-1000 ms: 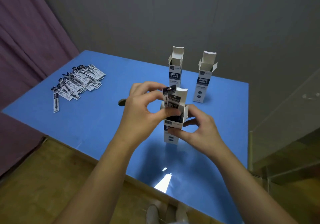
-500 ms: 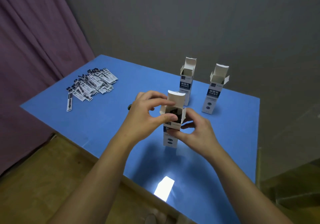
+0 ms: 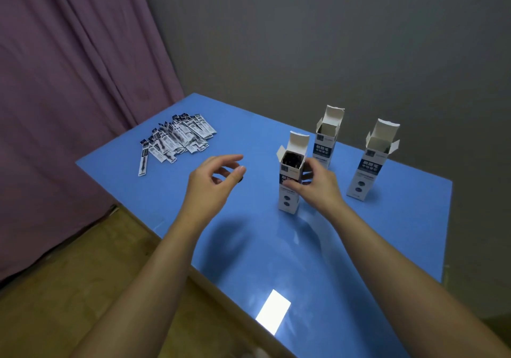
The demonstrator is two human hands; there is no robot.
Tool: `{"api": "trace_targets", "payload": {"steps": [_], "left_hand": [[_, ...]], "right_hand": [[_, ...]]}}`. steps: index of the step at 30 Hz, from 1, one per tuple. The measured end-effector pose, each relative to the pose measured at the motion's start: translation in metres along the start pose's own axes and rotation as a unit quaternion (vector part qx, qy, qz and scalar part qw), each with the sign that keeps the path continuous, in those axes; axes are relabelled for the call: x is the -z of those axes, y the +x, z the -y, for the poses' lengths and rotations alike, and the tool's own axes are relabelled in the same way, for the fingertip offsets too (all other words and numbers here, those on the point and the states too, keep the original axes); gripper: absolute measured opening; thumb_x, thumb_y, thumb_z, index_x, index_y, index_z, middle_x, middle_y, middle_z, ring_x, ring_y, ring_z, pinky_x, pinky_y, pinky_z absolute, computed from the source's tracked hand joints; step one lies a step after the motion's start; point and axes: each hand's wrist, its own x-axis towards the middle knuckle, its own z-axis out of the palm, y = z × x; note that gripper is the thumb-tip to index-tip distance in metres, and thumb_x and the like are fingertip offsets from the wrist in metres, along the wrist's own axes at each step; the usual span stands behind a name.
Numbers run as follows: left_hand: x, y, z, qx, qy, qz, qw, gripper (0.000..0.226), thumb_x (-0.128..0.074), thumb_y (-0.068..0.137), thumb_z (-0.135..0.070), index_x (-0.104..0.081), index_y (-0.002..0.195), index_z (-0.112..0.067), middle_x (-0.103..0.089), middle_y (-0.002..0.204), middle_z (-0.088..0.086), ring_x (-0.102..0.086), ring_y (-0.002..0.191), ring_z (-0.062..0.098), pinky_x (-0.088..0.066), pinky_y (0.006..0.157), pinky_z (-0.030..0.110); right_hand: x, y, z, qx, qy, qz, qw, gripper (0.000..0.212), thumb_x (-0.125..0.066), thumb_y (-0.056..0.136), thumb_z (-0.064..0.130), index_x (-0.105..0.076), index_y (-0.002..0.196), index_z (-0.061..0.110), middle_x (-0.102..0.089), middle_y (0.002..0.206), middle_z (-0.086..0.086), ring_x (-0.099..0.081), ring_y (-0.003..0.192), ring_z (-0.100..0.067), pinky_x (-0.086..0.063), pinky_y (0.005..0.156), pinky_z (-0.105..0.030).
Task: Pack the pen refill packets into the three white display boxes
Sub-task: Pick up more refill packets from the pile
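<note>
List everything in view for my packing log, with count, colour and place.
White cardboard display boxes with dark blue labels: 3, upright with top flaps open on the table's right part; near box holds dark packets, far-middle box and right box look empty.
Pen refill packets in white and black wrappers: a loose pile, too many to count, far left of the table.
Blue table: 1, fills the middle of the view.
Purple curtain: 1, left.
Grey wall: behind the table.
Left hand: empty, fingers loosely curled, above the table.
Right hand: grips the near box.
</note>
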Motion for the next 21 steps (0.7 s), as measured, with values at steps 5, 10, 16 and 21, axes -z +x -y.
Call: {"api": "trace_targets", "payload": {"steps": [5, 10, 16, 21], "left_hand": [[0.005, 0.002, 0.015, 0.025, 0.032, -0.011, 0.999, 0.023, -0.069, 0.095, -0.024, -0.072, 0.119, -0.025, -0.069, 0.100, -0.015, -0.060, 0.085, -0.001, -0.051, 0.070, 0.019], [0.006, 0.002, 0.022, 0.034, 0.046, -0.020, 0.998, 0.025, -0.069, 0.095, -0.029, -0.071, 0.120, -0.027, -0.070, 0.099, -0.018, -0.060, 0.089, -0.001, -0.050, 0.074, 0.021], [0.011, -0.001, 0.025, 0.039, 0.072, -0.031, 0.996, 0.026, -0.068, 0.096, -0.030, -0.069, 0.122, -0.027, -0.069, 0.101, -0.017, -0.060, 0.090, -0.003, -0.047, 0.070, 0.010], [0.015, -0.007, 0.037, 0.057, 0.122, -0.024, 0.991, 0.028, -0.065, 0.097, -0.027, -0.067, 0.125, -0.028, -0.067, 0.106, -0.014, -0.061, 0.092, 0.000, -0.047, 0.072, 0.012]], "right_hand": [[-0.001, 0.004, -0.001, -0.012, -0.029, 0.018, 0.999, 0.051, -0.088, 0.074, 0.033, -0.057, 0.113, 0.021, -0.065, 0.104, 0.006, -0.062, 0.094, -0.013, -0.045, 0.075, -0.024], [-0.002, -0.002, -0.003, -0.022, -0.046, 0.033, 0.998, 0.054, -0.087, 0.075, 0.034, -0.057, 0.117, 0.018, -0.064, 0.109, 0.006, -0.060, 0.099, -0.015, -0.044, 0.079, -0.026], [-0.002, -0.015, 0.007, -0.168, -0.219, 0.072, 0.958, 0.039, -0.078, 0.081, 0.037, -0.047, 0.078, 0.014, -0.056, 0.086, -0.003, -0.053, 0.073, -0.020, -0.039, 0.055, -0.028], [-0.036, -0.042, 0.018, -0.133, -0.306, 0.169, 0.927, 0.019, -0.060, 0.082, 0.024, -0.044, 0.075, 0.016, -0.050, 0.078, 0.000, -0.050, 0.069, -0.020, -0.034, 0.051, -0.026]]}}
